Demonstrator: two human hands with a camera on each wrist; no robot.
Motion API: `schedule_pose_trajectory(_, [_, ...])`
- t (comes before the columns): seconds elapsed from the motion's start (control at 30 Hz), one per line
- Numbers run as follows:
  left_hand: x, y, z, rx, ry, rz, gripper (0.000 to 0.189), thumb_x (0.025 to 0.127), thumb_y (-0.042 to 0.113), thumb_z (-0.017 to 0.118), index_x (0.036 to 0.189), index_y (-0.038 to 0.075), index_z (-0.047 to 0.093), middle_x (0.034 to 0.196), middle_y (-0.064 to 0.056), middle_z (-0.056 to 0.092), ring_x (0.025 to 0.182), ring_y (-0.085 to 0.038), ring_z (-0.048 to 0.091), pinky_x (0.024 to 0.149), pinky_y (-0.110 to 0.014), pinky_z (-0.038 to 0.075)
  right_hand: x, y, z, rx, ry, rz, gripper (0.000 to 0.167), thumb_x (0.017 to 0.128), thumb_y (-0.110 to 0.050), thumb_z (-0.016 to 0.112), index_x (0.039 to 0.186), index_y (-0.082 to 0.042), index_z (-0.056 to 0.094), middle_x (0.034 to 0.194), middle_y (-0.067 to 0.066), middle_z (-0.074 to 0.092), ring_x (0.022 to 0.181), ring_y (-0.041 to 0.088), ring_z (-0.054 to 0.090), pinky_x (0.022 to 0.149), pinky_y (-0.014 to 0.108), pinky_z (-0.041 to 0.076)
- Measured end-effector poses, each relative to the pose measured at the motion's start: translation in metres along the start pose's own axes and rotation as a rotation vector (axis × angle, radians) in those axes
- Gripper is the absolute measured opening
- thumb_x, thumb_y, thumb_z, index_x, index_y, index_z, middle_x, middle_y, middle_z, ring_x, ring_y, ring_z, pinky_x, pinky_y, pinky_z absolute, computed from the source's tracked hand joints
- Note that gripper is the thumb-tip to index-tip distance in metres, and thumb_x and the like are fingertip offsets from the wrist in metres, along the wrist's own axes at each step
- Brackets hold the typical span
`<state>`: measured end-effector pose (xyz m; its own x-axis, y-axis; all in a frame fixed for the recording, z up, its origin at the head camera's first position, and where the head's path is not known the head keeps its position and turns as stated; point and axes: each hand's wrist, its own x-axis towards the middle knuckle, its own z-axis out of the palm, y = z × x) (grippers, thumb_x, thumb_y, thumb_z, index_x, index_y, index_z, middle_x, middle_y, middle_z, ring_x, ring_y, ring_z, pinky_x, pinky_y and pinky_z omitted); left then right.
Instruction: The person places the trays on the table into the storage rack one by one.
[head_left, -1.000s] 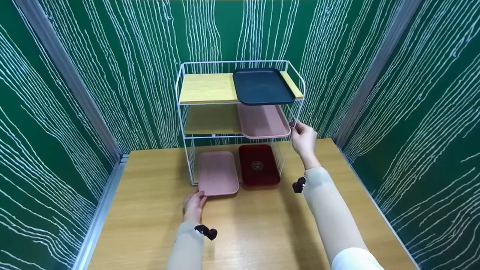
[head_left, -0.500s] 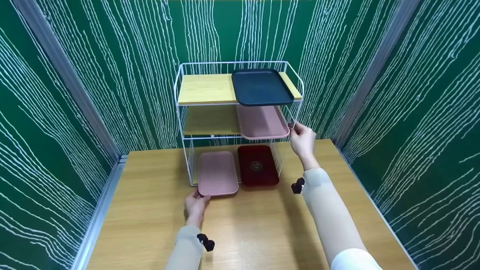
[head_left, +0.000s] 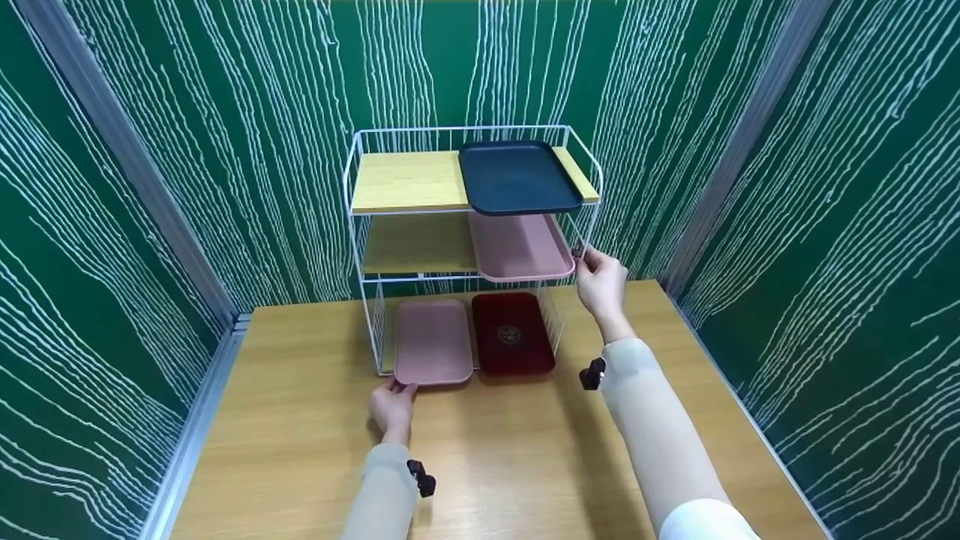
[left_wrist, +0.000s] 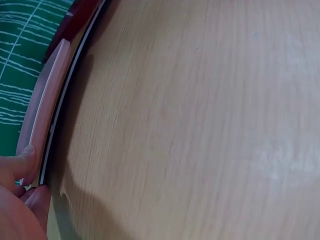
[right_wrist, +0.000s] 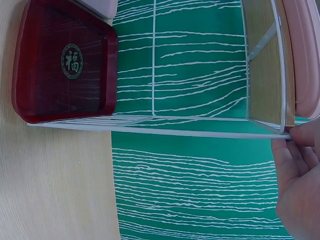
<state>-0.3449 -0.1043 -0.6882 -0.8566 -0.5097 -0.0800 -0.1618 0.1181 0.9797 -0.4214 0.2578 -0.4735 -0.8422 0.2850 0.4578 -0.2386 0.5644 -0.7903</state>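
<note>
My left hand (head_left: 391,411) holds the near left corner of the lower pink tray (head_left: 433,343). In the left wrist view its thumb lies on that pink tray's rim (left_wrist: 50,95), with fingers beneath near the shelf edge. The tray lies on the bottom tier of a white wire rack (head_left: 363,315), its front slightly past the rack. My right hand (head_left: 602,286) pinches the rack's right front post (right_wrist: 200,134) at middle-shelf height. Beside the hand, another pink tray (head_left: 519,247) lies on the middle shelf, overhanging its front.
A dark red tray (head_left: 514,356) with a round emblem lies right of the lower pink tray. On the wooden top shelf (head_left: 409,180) sits a dark blue tray (head_left: 519,180). The rack stands on a wooden table (head_left: 300,420) between green patterned walls (head_left: 285,150).
The lower pink tray has slid slightly back into the rack with my left hand at its corner. My right hand stays on the post. The whole head view has shifted a little.
</note>
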Motion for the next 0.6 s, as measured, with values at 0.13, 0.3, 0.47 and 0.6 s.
schedule_pose_trajectory(0.13, [0.0, 0.004, 0.001, 0.139, 0.036, 0.038, 0.035, 0.088, 0.008, 0.086, 0.12, -0.002, 0.079, 0.107, -0.017, 0.08, 0.105, -0.036, 0.076, 0.096, -0.05, 0.059, 0.0, 0.0, 0.002, -0.004, 0.011, -0.016, 0.028, 0.103, -0.007, 0.067, 0.13, -0.006, 0.078, 0.116, 0.013, 0.079, 0.092, 0.021, 0.071, 0.073, 0.03, 0.054])
schedule_pose_trajectory(0.3, [0.001, 0.007, 0.003, 0.239, 0.044, 0.037, 0.025, 0.088, 0.014, 0.086, 0.11, 0.004, 0.083, 0.103, -0.013, 0.081, 0.101, -0.036, 0.075, 0.09, -0.053, 0.057, 0.0, 0.001, 0.004, -0.008, 0.019, -0.025, 0.027, 0.103, -0.008, 0.068, 0.128, -0.006, 0.078, 0.116, 0.012, 0.079, 0.095, 0.023, 0.073, 0.079, 0.039, 0.057])
schedule_pose_trajectory(0.47, [0.008, 0.003, -0.004, 0.22, 0.001, 0.037, 0.028, 0.091, 0.015, 0.085, 0.115, 0.002, 0.081, 0.11, -0.016, 0.08, 0.107, -0.038, 0.074, 0.098, -0.052, 0.056, 0.0, 0.002, 0.007, -0.013, 0.008, -0.039, 0.025, 0.104, -0.008, 0.068, 0.125, -0.006, 0.08, 0.114, 0.012, 0.08, 0.092, 0.024, 0.073, 0.078, 0.039, 0.057])
schedule_pose_trajectory(0.6, [0.009, -0.003, -0.02, 0.24, -0.099, 0.098, 0.036, 0.097, 0.022, 0.079, 0.127, 0.001, 0.077, 0.116, -0.016, 0.079, 0.11, -0.036, 0.073, 0.099, -0.051, 0.057, -0.004, 0.011, 0.001, 0.066, -0.057, -0.062, 0.029, 0.107, -0.008, 0.065, 0.134, -0.004, 0.074, 0.123, 0.016, 0.077, 0.105, 0.027, 0.074, 0.088, 0.037, 0.061])
